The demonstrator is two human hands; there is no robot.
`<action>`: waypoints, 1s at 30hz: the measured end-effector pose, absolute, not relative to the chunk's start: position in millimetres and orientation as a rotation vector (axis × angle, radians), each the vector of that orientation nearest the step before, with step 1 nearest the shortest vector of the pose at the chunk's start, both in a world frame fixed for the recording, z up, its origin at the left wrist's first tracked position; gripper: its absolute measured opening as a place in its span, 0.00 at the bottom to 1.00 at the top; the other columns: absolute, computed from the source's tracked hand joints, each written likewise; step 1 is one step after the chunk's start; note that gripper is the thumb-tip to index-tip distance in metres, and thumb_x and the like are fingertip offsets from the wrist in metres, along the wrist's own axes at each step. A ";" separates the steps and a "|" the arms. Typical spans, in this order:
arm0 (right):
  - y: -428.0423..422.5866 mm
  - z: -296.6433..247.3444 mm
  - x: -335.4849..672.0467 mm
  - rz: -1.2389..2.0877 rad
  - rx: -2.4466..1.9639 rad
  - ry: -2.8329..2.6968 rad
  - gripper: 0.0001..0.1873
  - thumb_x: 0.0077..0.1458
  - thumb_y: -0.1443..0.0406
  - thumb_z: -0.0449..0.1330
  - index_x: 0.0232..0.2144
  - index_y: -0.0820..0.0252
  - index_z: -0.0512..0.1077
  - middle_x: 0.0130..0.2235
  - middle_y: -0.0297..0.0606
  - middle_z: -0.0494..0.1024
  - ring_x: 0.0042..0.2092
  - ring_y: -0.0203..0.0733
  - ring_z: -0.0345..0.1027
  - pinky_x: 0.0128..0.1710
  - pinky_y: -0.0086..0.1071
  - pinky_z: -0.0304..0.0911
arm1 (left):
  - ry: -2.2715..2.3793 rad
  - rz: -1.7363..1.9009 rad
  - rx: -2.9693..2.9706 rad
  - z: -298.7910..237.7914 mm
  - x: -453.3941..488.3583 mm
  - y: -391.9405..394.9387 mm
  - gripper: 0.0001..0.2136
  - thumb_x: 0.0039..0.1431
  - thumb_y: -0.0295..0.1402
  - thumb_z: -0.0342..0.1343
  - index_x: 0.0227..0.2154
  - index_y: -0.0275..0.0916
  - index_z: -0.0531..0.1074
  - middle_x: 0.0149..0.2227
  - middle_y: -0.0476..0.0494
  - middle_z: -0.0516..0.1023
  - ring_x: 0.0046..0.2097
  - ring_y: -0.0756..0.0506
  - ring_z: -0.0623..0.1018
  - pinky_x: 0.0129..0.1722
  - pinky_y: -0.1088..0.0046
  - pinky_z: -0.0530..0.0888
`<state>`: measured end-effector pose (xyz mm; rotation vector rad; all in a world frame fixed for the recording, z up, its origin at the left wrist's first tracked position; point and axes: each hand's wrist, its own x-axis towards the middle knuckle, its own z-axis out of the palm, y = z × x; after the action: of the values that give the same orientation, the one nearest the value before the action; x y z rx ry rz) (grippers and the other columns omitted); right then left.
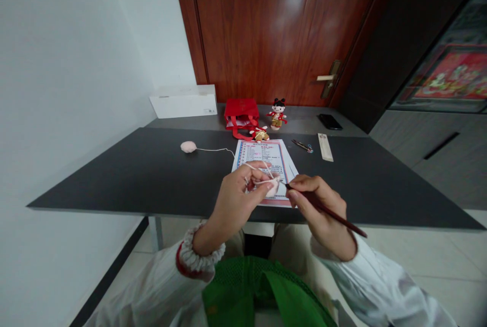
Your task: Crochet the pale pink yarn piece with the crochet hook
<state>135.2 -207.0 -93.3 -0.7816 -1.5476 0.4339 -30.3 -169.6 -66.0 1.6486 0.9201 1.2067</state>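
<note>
My left hand [239, 190] pinches a small pale pink crochet piece [272, 189], with yarn looped over its raised fingers. In my right hand [319, 205] is a crochet hook [344, 222] with a dark wooden handle, gripped like a pen. The hook's metal tip meets the edge of the crochet piece. From the left hand the yarn strand [213, 150] runs back to a pale pink yarn ball [188, 146] on the dark table. A printed pattern sheet [262, 152] lies below both hands, partly covered by them.
Behind the sheet are a red bag [241, 109], a standing crocheted doll [278, 113] and a smaller crocheted piece [260, 134]. Small scissors [303, 145], a pale flat packet [325, 147] and a black phone [330, 122] lie right. A white box [184, 102] stands back left.
</note>
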 end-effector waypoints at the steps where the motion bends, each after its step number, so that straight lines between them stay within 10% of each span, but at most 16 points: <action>1: -207.6 -94.1 137.4 0.500 -0.783 -1.507 0.05 0.56 0.71 0.59 0.34 0.56 0.69 0.33 0.36 0.75 0.33 0.37 0.70 0.31 0.30 0.65 | 0.908 1.194 1.634 -65.4 -31.4 -168.5 0.03 0.51 0.30 0.59 0.29 0.37 0.72 0.40 0.42 0.78 0.44 0.44 0.78 0.45 0.68 0.72; 12: -206.7 -82.5 147.0 1.016 -0.815 -1.290 0.08 0.57 0.64 0.60 0.26 0.58 0.68 0.22 0.29 0.70 0.20 0.31 0.59 0.18 0.25 0.56 | 0.875 1.059 1.735 -61.2 -43.1 -163.5 0.02 0.50 0.26 0.58 0.25 0.36 0.70 0.48 0.38 0.76 0.49 0.42 0.76 0.48 0.66 0.69; 20: -221.2 -76.8 160.5 0.626 -0.914 -1.756 0.02 0.55 0.69 0.61 0.31 0.58 0.72 0.28 0.34 0.75 0.29 0.34 0.67 0.28 0.28 0.62 | 0.844 0.976 1.755 -67.3 -47.7 -158.0 0.01 0.50 0.25 0.57 0.27 0.35 0.72 0.47 0.38 0.76 0.46 0.43 0.76 0.43 0.69 0.70; 30: -198.5 -86.3 146.4 1.432 -0.601 -1.100 0.08 0.53 0.67 0.63 0.24 0.59 0.67 0.20 0.29 0.73 0.17 0.29 0.58 0.14 0.21 0.53 | 0.786 0.904 1.616 -61.1 -45.2 -161.3 0.02 0.48 0.26 0.59 0.27 0.34 0.72 0.46 0.38 0.76 0.42 0.45 0.77 0.40 0.69 0.72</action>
<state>146.4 -198.5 -86.3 -0.6012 -1.0998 1.4323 -45.2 -161.3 -61.1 1.6159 0.7857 0.9037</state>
